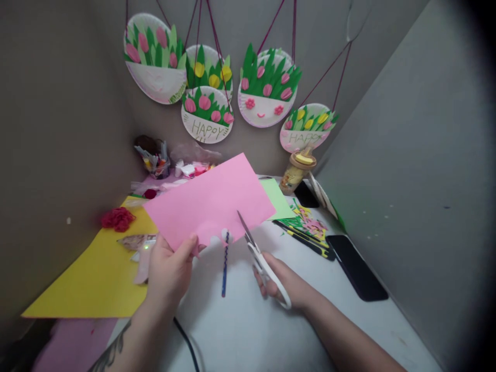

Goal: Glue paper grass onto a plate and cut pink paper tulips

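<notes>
My left hand [174,263] pinches a sheet of pink paper [217,199] by its lower left edge, thumb on top. Curved notches are cut along the sheet's lower edge. White-handled scissors [265,263] are in my right hand [279,281], fingers through the handles. Their blades point up and overlap the sheet's lower right part in view; whether they touch the paper I cannot tell. Below the notches a blue patterned pencil [225,268] lies on the white table [232,330], its upper end partly behind the sheet.
Yellow paper [96,279] lies at left with red yarn [118,219]. At right are a black phone [358,266], black-and-yellow cutters [306,240], paper scraps [310,222] and a lidded cup [296,173]. Several decorated paper plates [269,111] hang behind. A black cable [188,341] crosses the front.
</notes>
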`<state>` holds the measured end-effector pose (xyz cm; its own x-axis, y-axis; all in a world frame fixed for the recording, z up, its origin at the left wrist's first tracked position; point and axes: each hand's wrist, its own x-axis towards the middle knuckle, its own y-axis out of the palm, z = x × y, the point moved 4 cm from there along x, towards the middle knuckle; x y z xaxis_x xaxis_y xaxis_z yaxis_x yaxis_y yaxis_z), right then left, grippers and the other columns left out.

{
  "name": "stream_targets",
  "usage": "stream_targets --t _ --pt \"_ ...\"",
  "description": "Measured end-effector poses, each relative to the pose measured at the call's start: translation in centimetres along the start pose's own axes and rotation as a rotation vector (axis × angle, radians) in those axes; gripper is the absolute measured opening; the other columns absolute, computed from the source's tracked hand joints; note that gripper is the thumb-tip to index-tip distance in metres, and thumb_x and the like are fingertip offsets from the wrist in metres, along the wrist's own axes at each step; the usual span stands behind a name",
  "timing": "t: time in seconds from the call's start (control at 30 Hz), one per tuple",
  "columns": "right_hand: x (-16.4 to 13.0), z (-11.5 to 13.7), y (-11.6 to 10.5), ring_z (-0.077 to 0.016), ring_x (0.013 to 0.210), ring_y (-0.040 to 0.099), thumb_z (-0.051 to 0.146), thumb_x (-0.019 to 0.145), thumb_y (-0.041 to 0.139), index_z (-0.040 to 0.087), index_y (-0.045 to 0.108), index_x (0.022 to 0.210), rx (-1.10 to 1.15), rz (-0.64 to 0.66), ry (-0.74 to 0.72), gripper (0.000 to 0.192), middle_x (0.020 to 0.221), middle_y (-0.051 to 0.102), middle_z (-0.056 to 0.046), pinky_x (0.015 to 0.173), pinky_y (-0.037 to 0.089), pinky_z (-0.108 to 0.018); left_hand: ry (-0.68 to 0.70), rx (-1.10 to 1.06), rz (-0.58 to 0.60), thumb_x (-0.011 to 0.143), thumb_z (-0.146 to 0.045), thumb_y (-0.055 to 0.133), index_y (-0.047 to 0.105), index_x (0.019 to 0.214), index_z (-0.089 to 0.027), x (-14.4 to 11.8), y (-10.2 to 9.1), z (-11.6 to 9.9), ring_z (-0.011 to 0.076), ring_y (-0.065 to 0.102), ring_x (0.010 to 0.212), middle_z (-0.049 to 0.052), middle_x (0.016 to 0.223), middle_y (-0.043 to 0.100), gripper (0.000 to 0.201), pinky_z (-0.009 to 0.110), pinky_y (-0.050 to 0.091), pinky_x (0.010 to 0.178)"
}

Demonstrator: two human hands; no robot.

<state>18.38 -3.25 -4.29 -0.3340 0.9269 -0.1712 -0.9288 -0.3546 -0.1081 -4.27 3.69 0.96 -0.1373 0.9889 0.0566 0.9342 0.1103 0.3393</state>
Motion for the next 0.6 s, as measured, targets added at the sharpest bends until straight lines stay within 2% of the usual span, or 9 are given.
stream_targets --t 0.2,0.33,0.43,0.5,0.6 --pt "0.0 -0.3 0.1 -0.0109 0.057 0.047 0.023 0.066 0.060 0.019 0.046 0.086 0.010 0.023 -0.010 0.025 0.069 0.052 0.003 0.054 0.039 -0.024 -0.049 -0.073 -0.007 0.067 -0.020 0.076 0.057 0.089 -0.018 0.6 0.2 -0.1 0.0074 0.053 0.057 -0.004 0.073 0.059 0.029 0.019 0.051 0.054" --pt "0.1 -0.3 0.6 -0.0104 0.056 0.047 0.044 0.072 0.066 0.019 0.046 0.087 0.009 0.012 -0.017 0.035 0.069 0.051 0.003 0.053 0.039 -0.024 -0.075 -0.171 -0.008 0.068 -0.026 0.077 0.060 0.099 -0.021 0.6 0.3 0.1 0.0077 0.057 0.067 0.000 0.093 0.064 0.035 0.017 0.050 0.057" --pt "0.3 0.0 1.1 -0.0108 0.057 0.048 0.065 0.074 0.060 0.019 0.045 0.089 -0.003 -0.024 -0.057 0.050 0.073 0.050 0.002 0.052 0.041 -0.025 -0.118 -0.318 0.076 0.070 -0.042 0.075 0.063 0.090 -0.023 -0.1 0.8 0.4 0.0152 0.062 0.083 0.002 0.091 0.065 0.030 0.030 0.056 0.073" --pt "0.5 0.2 1.4 -0.0115 0.058 0.050 0.073 0.073 0.055 0.019 0.045 0.089 -0.012 -0.050 -0.069 0.057 0.075 0.050 0.001 0.053 0.042 -0.026 -0.150 -0.391 0.158 0.064 -0.056 0.075 0.063 0.078 -0.024 -0.7 1.2 0.6 0.0217 0.062 0.092 0.002 0.083 0.065 0.037 0.042 0.053 0.087" --pt "0.5 0.3 1.7 -0.0120 0.059 0.050 0.077 0.071 0.054 0.019 0.044 0.087 0.008 -0.085 -0.059 0.061 0.074 0.050 0.001 0.053 0.042 -0.027 -0.088 -0.295 0.162 0.048 -0.071 0.075 0.058 0.067 -0.023 -1.1 1.2 0.5 0.0245 0.063 0.090 0.001 0.075 0.062 0.054 0.049 0.049 0.095"
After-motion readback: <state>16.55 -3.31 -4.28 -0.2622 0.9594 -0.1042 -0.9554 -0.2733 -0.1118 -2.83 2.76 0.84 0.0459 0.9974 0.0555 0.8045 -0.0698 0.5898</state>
